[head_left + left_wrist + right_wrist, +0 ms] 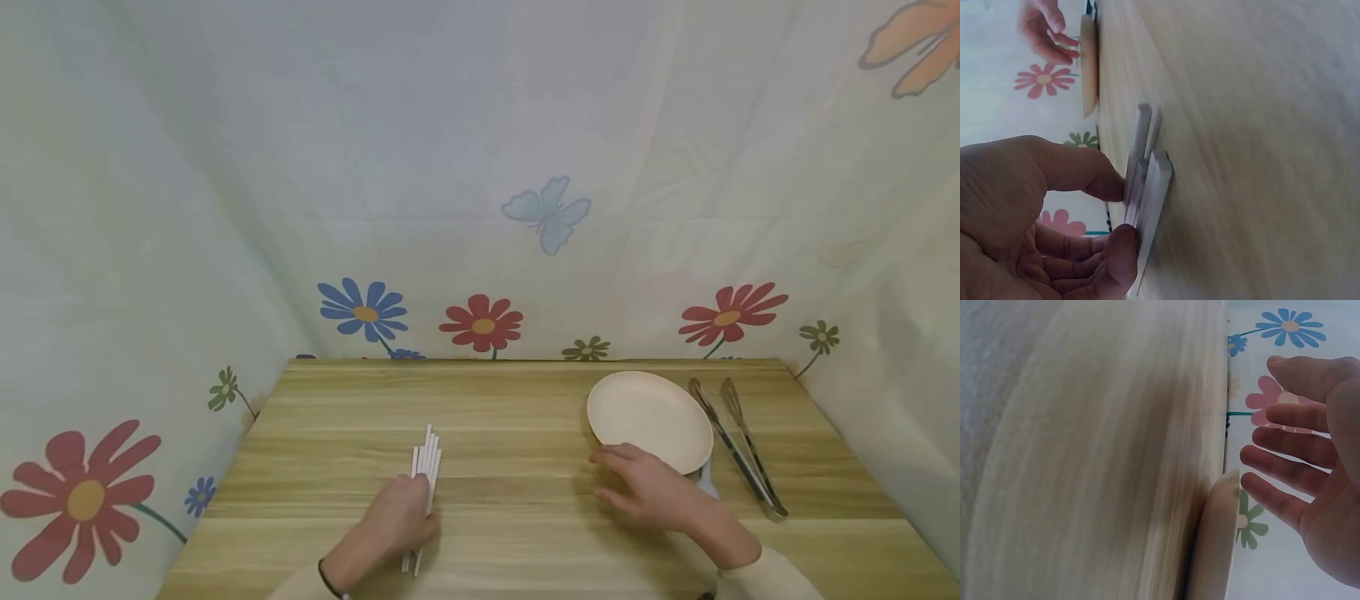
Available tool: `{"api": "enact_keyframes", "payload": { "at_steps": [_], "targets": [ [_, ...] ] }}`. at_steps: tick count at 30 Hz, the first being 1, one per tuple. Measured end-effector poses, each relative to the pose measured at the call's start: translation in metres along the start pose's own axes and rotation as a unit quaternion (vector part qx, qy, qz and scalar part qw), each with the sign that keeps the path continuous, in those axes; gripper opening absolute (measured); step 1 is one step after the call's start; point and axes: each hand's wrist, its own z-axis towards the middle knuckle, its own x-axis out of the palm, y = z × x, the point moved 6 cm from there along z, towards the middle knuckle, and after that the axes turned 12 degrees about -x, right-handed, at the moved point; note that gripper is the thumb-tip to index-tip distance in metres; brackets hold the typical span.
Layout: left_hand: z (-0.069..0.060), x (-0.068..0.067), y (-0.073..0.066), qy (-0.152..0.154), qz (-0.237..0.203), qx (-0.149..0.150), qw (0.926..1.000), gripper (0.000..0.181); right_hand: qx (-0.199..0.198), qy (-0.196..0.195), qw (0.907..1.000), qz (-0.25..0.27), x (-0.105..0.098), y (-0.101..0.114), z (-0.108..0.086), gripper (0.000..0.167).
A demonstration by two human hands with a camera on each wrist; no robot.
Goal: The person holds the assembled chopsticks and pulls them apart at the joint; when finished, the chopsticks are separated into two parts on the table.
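Note:
A bundle of several white chopsticks [426, 458] lies lengthwise at the left of the table. My left hand [395, 517] holds it, and the left wrist view shows the thumb and fingertips against the chopsticks [1157, 181], with their squared ends just over the wood. At the right, my right hand [648, 492] hovers by the near edge of a round cream plate [648, 417]. Its fingers are spread and slightly bent, with nothing in them. The right wrist view has the little finger close to the rim of the plate [1216, 537]; contact is unclear.
Metal tongs [738, 454] lie to the right of the plate. A pale blue-grey piece [707, 482] pokes out from beside the plate's near edge, mostly hidden. The wooden table [510, 500] ends at a flower-printed curtain [420, 208] behind and at both sides.

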Motion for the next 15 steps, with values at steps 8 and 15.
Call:
{"api": "enact_keyframes", "payload": {
  "at_steps": [8, 15],
  "targets": [
    [-0.001, 0.001, -0.004, -0.009, -0.008, -0.011, 0.9999, 0.015, -0.004, 0.025, 0.9996, 0.008, 0.006, 0.002, 0.004, 0.041],
    [0.000, 0.003, -0.002, -0.001, -0.015, -0.015, 0.9998, 0.015, -0.011, 0.039, 0.9991, 0.014, 0.007, 0.007, 0.011, 0.039]
  ]
}}
